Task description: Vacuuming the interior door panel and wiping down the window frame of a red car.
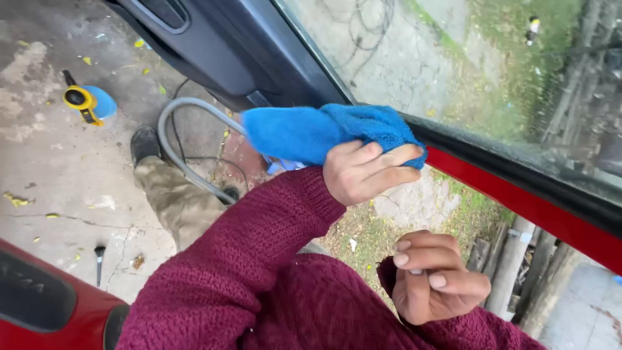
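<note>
Pressing a blue fluffy microfibre cloth [311, 133] against the top edge of the open red car door [518, 204], right where the black sill strip meets the window glass [453, 65]. Clamping the cloth's right end with the left hand [366, 174], fingers [389, 159] lying together and curling over the fabric, thumb hidden beneath. Trailing the cloth's loose end leftward along the sill towards the dark grey inner door panel [246, 58].

Hovering the right hand [434, 279] below the door's edge, well apart from the cloth and touching nothing, fingers bending inward and lying close together in a loose, empty curl. Wearing a maroon knitted sweater, its sleeve [246, 272] crossing the lower middle of the view.

Standing on cracked grey concrete floor [58, 168] in a dark shoe [144, 144] and olive-brown trouser leg [178, 201]. Looping just beside the shoe, a grey rubber hose [170, 139]. Lying further left on the concrete, a yellow-and-blue pump sprayer [87, 104]; lying near the floor's lower edge, a small dark-handled tool [99, 254].
</note>
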